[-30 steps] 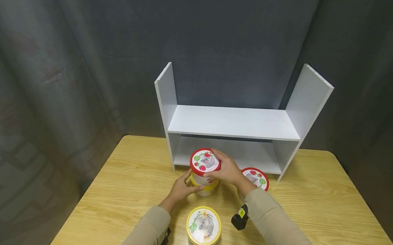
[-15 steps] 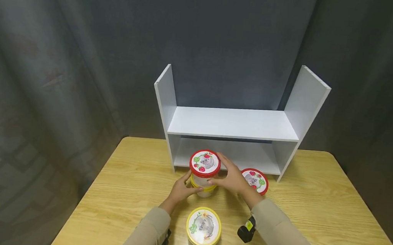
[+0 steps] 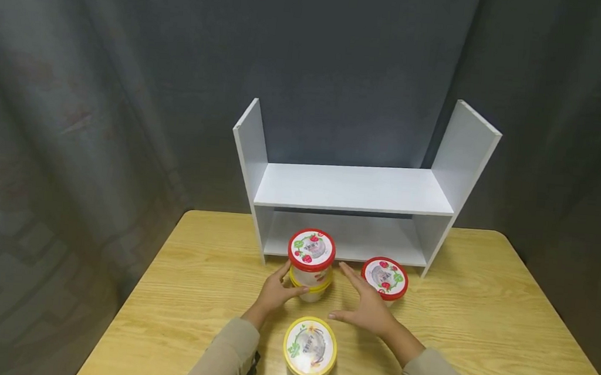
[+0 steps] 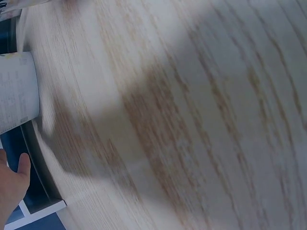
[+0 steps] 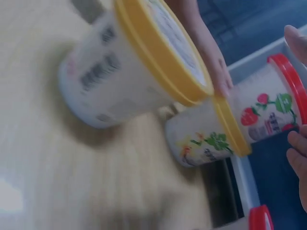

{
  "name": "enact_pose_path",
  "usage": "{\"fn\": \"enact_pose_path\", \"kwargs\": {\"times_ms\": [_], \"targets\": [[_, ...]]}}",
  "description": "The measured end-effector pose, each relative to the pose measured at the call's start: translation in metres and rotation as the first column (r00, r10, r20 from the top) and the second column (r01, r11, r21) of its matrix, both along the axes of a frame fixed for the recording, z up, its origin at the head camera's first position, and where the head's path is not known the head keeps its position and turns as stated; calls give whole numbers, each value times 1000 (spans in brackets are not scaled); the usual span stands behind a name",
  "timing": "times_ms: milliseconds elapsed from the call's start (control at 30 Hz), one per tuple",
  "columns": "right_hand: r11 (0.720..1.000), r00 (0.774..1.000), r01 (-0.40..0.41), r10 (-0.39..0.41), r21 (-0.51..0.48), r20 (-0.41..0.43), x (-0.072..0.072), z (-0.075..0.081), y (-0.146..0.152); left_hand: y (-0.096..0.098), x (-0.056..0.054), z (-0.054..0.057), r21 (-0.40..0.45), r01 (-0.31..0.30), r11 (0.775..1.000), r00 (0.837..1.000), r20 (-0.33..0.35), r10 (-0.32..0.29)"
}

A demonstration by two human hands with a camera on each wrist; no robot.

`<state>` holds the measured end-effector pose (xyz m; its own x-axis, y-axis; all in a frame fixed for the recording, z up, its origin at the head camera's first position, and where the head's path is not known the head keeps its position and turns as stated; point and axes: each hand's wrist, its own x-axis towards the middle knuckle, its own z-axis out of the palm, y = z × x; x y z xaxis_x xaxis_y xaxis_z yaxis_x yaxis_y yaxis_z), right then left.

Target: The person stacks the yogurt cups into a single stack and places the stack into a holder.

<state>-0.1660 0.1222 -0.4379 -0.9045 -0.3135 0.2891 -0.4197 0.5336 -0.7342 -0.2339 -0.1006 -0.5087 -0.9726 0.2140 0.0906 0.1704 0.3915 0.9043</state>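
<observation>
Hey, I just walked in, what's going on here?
A person is stacking tubs on a table in front of a white shelf unit. The left hand steadies a yellow-lidded tub, with a red-lidded tub sitting on top of it. The right hand is open, fingers spread, just apart from the stack. Another red-lidded tub stands to the right, and a second yellow-lidded one stands nearer the person.
</observation>
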Motion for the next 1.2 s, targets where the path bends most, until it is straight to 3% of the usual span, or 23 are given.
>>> {"fn": "enact_pose_path", "kwargs": {"times_ms": [333, 500, 633, 867, 1067, 1133, 1200], "targets": [[982, 981, -188, 188, 11, 52, 26, -22, -5, -1, 0, 1, -1, -10, 1000, 1000, 2, 10], [970, 969, -241, 238, 27, 72, 35, -34, -9, -1, 1, 0, 3, -8, 1000, 1000, -1, 8], [962, 959, -270, 265, 48, 101, 39, -38, -11, -2, 0, -1, -2, -4, 1000, 1000, -4, 4], [951, 959, -283, 280, 124, 47, 42, -46, -14, -1, 0, -1, -1, 0, 1000, 1000, -4, 0], [951, 958, -286, 280, 117, 62, 45, -50, -14, 1, 1, 1, 7, 1, 1000, 1000, 12, -1], [951, 957, -287, 280, 114, 75, 46, -50, -14, 2, 6, 11, 19, 0, 1000, 1000, 22, 0], [952, 956, -288, 281, 104, 83, 47, -52, -14, 2, 7, 11, 18, 0, 1000, 1000, 17, 0]]}}
